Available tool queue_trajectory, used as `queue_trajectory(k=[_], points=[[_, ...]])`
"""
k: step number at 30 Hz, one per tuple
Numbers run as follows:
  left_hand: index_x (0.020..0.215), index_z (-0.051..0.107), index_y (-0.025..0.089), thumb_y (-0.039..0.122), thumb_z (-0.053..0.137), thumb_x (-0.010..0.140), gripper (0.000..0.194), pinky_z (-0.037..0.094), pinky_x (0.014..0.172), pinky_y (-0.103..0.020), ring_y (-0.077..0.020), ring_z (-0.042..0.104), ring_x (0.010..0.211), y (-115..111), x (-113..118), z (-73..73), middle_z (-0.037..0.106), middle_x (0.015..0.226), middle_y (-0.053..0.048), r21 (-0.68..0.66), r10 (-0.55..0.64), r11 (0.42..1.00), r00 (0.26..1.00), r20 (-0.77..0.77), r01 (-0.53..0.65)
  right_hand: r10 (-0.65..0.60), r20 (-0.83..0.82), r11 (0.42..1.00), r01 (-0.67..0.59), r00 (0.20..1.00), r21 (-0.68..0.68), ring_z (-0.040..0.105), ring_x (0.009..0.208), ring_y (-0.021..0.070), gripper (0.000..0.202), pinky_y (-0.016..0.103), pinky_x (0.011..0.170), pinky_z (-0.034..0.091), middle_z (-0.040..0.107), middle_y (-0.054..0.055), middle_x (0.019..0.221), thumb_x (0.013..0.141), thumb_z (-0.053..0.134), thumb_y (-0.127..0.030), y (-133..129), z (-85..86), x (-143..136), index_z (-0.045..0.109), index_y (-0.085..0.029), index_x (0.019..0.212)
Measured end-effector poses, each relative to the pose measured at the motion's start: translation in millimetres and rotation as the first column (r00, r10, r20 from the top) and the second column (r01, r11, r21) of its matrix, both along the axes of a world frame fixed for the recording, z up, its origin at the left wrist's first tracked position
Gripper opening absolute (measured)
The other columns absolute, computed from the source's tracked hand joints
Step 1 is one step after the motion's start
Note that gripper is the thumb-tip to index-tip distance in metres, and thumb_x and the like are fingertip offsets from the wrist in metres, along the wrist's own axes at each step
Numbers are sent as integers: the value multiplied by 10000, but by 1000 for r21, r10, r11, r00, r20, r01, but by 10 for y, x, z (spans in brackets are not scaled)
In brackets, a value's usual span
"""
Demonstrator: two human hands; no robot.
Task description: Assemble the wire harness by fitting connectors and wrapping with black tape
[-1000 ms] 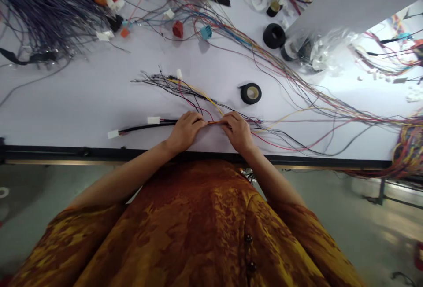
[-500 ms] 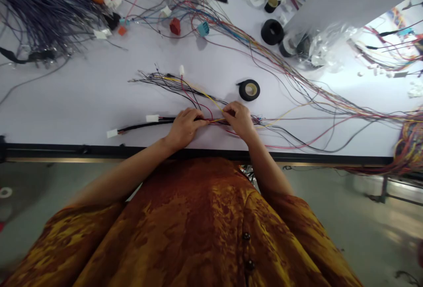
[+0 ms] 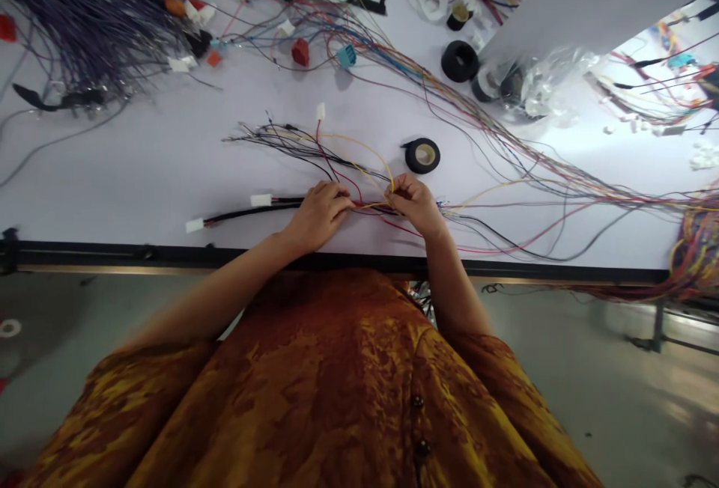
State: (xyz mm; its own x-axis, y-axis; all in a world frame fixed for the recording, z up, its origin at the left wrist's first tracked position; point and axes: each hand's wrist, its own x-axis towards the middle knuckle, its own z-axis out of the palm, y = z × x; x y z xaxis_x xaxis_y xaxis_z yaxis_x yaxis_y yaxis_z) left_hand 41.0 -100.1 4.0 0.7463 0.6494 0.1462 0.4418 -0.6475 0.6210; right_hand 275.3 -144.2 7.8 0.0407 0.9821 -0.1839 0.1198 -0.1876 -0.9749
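1. Hidden or unclear: wire bundle [image 3: 368,206] covered where both hands lie on it; fingertips of left hand [image 3: 317,212] tucked under, grip point not visible. Coloured harness wires at right cut off by frame edge. Contents of clear plastic bag [image 3: 539,80] not readable.
2. Wire bundle: lying on white worktable [image 3: 140,166] near its front edge, black-sheathed section [image 3: 241,213] running left to two white connectors [image 3: 261,200], loose strands fanning up and left.
3. Left hand: palm down, fingers curled, pressing and gripping the bundle against the table.
4. Right hand [image 3: 414,203]: just right of the left, wrist raised, thumb and forefinger pinching a yellow wire [image 3: 375,150] that arches upward out of the bundle.
5. Black tape roll [image 3: 422,155]: flat on the table, near, just beyond right hand, untouched.
6. Change from half a second back: right hand lifted and turned from flat on the bundle; yellow wire now pulled into a higher loop; left hand unmoved.
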Motion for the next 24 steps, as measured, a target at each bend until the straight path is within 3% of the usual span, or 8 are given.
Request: queue_trajectory(k=[3,6,9,13,19,21,22,24], points=[[989,661,190,162,508,900,179,481,915,-402,-223,573,996,44,48,54,636,1041,-90,-72,66,996,990,121,-58,19,41,997,-22,999,75,366,558,72,127,211,505,294,555,-42,740,724,550,-152,-26,-87,24,542,-207,838],[1004,638,171,189,536,883,160,522,779,-331,-185,614,880,148,104,71,647,985,-77,-246,316,933,926,207,-263,19,82,991,-30,996,128,374,581,79,159,219,527,304,584,-31,807,706,520,-131,-43,-145,17,536,-212,843],[1034,594,163,197,573,856,182,505,602,-264,-130,630,696,277,152,72,669,1032,-74,-506,481,790,862,159,-347,-10,44,992,5,999,128,378,572,77,157,222,527,306,622,-23,831,716,516,-139,-45,-140,-12,515,-212,855],[1073,522,152,198,610,852,243,466,467,-229,-108,646,560,368,203,115,667,1113,-126,-766,482,586,873,68,-264,-52,-43,996,55,998,73,400,548,69,129,224,508,317,666,-9,840,745,522,-184,-25,-82,-49,462,-220,854],[1012,597,152,184,606,854,161,490,504,-224,-110,674,637,351,282,191,700,1118,-118,-969,596,242,796,103,-56,-58,-85,994,65,995,88,405,494,65,231,226,479,323,642,-59,775,809,567,-259,-19,-93,-76,384,-257,950],[1004,636,168,151,575,849,168,474,508,-205,-84,649,638,352,305,202,702,1144,-90,-975,652,224,744,144,-8,-73,-29,990,76,997,116,406,499,73,228,238,489,330,645,-57,789,837,555,-267,-42,-109,-96,391,-262,995],[1018,646,176,147,569,847,191,465,508,-195,-77,639,644,353,315,209,701,1149,-77,-966,667,257,724,174,-4,-87,20,987,83,996,135,409,510,78,215,248,499,340,648,-48,806,855,543,-272,-56,-111,-109,411,-262,1024],[1045,661,186,175,581,851,210,463,523,-179,-77,636,684,351,334,228,697,1133,-61,-919,648,393,716,259,-22,-101,136,982,77,986,172,413,533,86,239,267,525,368,654,-21,871,880,532,-284,-82,-102,-140,459,-257,1106]])
